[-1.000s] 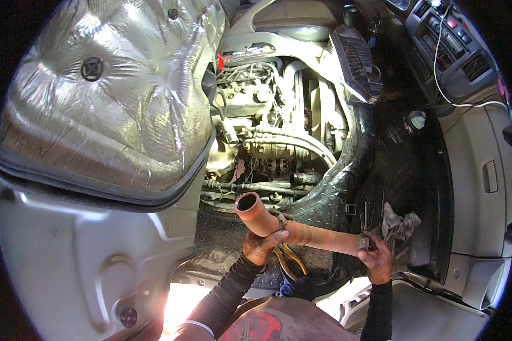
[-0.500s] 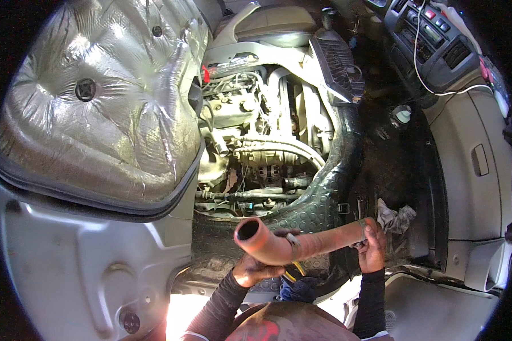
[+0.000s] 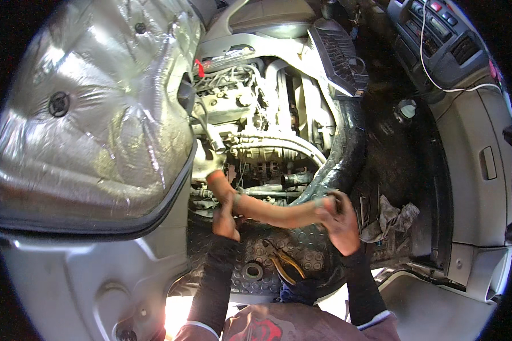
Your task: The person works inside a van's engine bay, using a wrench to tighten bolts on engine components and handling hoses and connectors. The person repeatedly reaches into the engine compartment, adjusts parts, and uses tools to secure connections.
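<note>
A reddish-brown radiator hose (image 3: 279, 215), bent at its left end, spans between my two hands over the near edge of the engine bay (image 3: 261, 170). My left hand (image 3: 226, 219) grips it near the bend, beside a clamp. My right hand (image 3: 341, 221) is closed round the other end, slightly blurred. The hose's left end hangs over the engine parts, close to a pale rounded housing (image 3: 206, 162). Below the hose, pliers with yellow handles (image 3: 287, 267) and a black tape roll (image 3: 252, 271) lie on the studded black mat (image 3: 210, 267).
A seat base lined with silver foil (image 3: 102, 131) stands tipped up at the left. Right of the bay, a crumpled grey rag (image 3: 391, 219) lies on the dark floor near some tools. The dashboard (image 3: 438, 28) with a white cable (image 3: 429, 74) is at the far right.
Both hands have carried the hose forward and to the left, from above the mat to over the engine bay's near edge. The pliers and tape roll have come into view.
</note>
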Motion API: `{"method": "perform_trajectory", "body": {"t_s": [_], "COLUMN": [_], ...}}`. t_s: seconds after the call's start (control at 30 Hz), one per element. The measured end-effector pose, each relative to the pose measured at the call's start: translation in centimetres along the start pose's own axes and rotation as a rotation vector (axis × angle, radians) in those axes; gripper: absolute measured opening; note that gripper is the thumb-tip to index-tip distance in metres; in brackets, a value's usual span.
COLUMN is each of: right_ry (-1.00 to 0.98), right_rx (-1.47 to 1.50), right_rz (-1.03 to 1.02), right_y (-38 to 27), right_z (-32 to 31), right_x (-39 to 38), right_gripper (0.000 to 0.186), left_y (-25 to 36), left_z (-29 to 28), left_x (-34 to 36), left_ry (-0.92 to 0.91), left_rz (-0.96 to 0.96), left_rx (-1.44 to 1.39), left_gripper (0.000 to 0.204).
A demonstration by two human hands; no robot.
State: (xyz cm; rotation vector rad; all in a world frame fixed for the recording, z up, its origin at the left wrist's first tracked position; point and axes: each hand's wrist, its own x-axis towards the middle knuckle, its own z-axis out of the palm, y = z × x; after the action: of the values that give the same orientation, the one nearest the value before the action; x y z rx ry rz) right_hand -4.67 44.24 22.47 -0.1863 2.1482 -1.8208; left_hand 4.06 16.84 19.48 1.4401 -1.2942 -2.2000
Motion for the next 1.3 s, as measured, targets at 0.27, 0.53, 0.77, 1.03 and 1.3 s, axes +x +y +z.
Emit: {"method": "perform_trajectory", "body": {"t_s": [0.27, 0.53, 0.77, 1.03, 1.3], "right_ry": [-0.399, -0.738, -0.839, -0.866, -0.81], "right_rx": [-0.655, -1.151, -1.182, -1.151, -1.161], "right_rz": [-0.225, -0.027, 0.002, 0.078, 0.084], "right_y": [0.6, 7.4, 8.7, 7.6, 8.6], "right_z": [7.0, 10.6, 12.2, 12.5, 11.1], "right_x": [12.2, 19.5, 20.8, 20.8, 20.4], "right_gripper": [0.056, 0.032, 0.023, 0.027, 0.034], "left_y": [1.4, 0.0, -2.4, -2.5, 1.0], "left_z": [-3.7, -0.3, -3.0, -3.7, -0.5], "left_x": [16.6, 18.2, 22.3, 22.8, 17.0], "left_ry": [0.019, 0.167, 0.392, 0.392, 0.082], "left_rz": [0.16, 0.087, 0.252, 0.243, 0.173], "left_rx": [-0.065, 0.012, 0.516, 0.526, 0.201], "left_gripper": [0.068, 0.088, 0.108, 0.108, 0.1]}}
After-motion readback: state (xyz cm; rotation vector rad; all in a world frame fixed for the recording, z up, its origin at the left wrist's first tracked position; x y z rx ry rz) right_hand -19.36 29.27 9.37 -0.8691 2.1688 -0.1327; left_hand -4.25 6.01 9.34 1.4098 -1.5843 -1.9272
